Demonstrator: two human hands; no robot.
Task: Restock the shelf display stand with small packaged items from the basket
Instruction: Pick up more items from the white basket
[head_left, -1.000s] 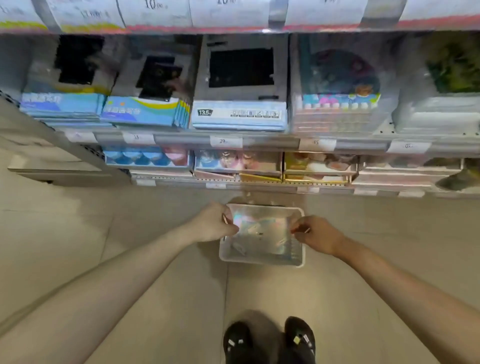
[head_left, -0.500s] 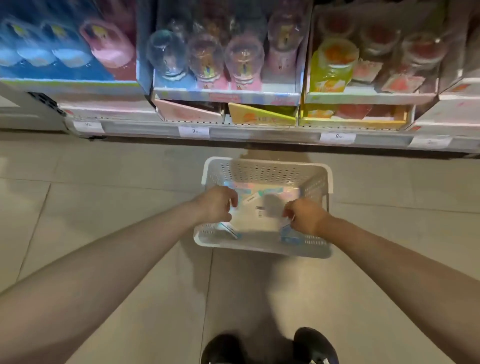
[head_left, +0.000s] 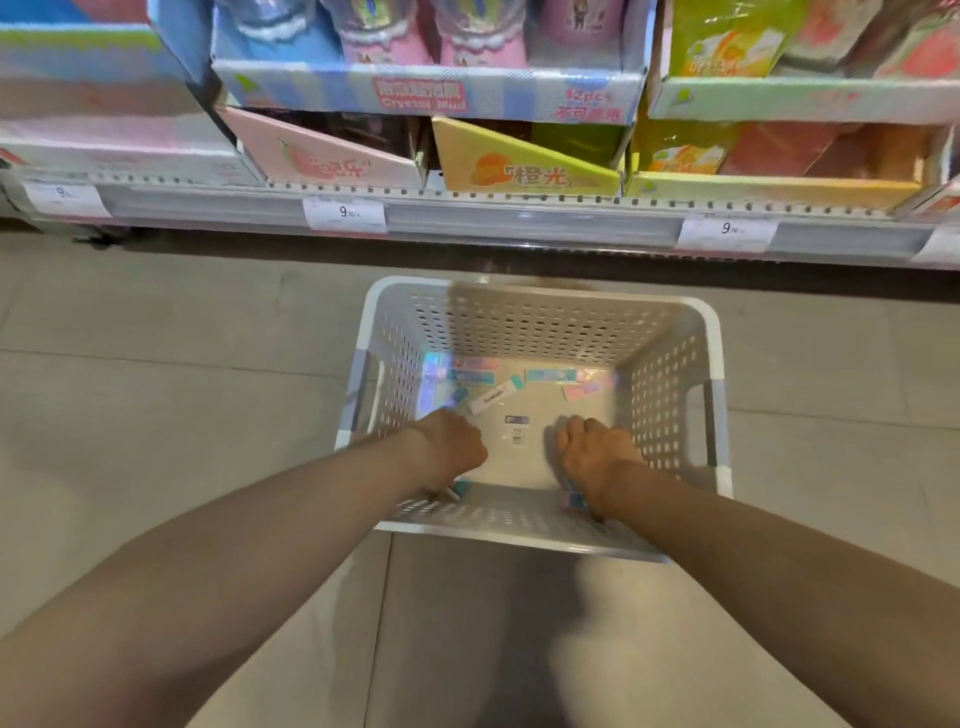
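Down in the head view, both hands sit inside the white basket (head_left: 540, 312): the left hand (head_left: 454, 447) and right hand (head_left: 597, 447) curl over small packets at the near wall. More slim pastel packaged items (head_left: 550, 375) lie flat beyond, long axes mostly crosswise, below the shelf (head_left: 519, 218).

The basket (head_left: 540, 332) is white perforated plastic, fairly matt — the small packets (head_left: 470, 378) in it have a glossy, iridescent film. Display boxes (head_left: 524, 163) look like printed cardboard; the floor (head_left: 171, 395) is smooth tile.
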